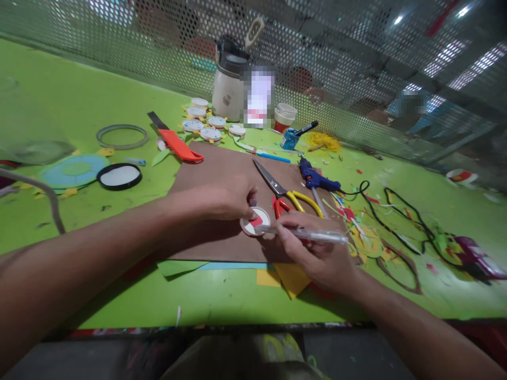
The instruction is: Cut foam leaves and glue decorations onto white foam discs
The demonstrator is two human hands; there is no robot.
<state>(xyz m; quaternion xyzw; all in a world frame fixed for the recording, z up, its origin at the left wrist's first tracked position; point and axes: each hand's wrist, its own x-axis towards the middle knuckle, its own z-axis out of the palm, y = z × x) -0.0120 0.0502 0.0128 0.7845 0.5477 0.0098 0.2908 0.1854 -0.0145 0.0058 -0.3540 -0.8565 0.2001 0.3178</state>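
A small round white disc [264, 215] with a red piece [258, 220] on it lies on a brown board [222, 174]. My left hand [234, 199] is closed, its curled fingertips holding the disc at its upper left side. In my right hand [317, 256] is a clear pen [322, 235], pinched between thumb and fingers, its tip at the red piece. Just beyond that hand lie scissors [277, 186] with red and yellow handles, blades pointing away to the left. What the left fingers cover on the disc is hidden.
A red-handled knife [180, 145], black ring [119, 176] and several decorated discs [210, 134] lie behind. A glue gun [320, 178] trails a black cord [407, 211] rightward past paper scraps. A jug [229, 84] and paint jar [290, 139] stand near the mesh screen [166, 63].
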